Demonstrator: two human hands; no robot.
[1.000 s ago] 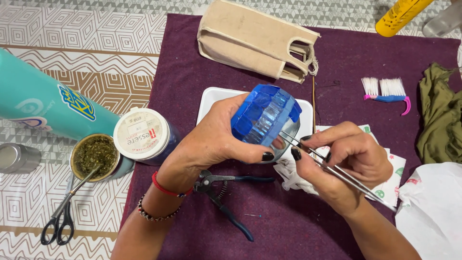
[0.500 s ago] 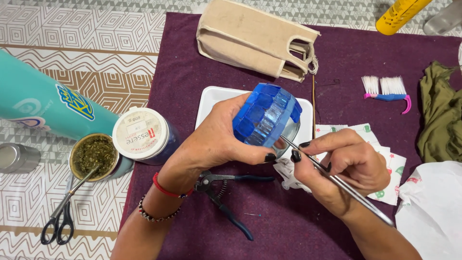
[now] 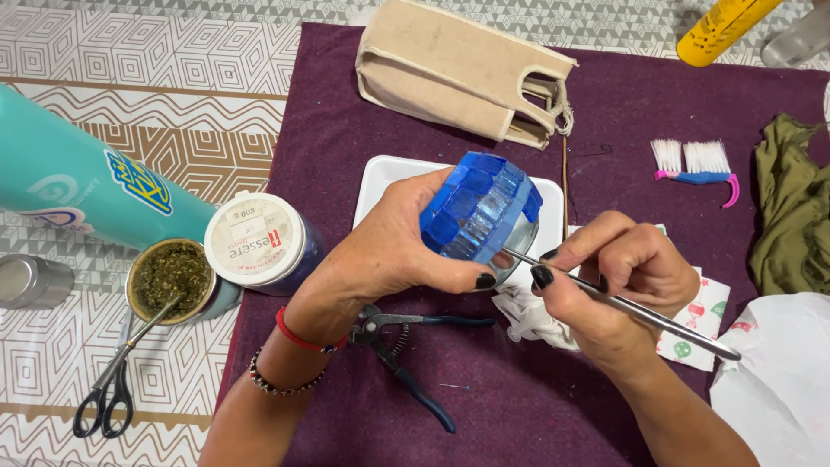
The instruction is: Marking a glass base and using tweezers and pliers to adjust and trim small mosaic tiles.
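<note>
The left hand (image 3: 389, 251) has its grip closed round a blue mosaic glass jar (image 3: 481, 210), nearly fully tiled, tilted above the counter, while the right hand (image 3: 609, 281) pinches a metal pick (image 3: 640, 314) working at its rim, so cleaning looks unfinished.

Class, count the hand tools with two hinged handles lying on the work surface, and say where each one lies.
2. The scissors lie at the lower left, below the cup of green herb. The blue-handled pliers lie on the purple cloth, under the left hand.

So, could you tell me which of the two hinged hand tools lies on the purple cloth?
The dark-handled pliers, just below the left hand. The scissors lie off the purple cloth, on the patterned surface.
</note>
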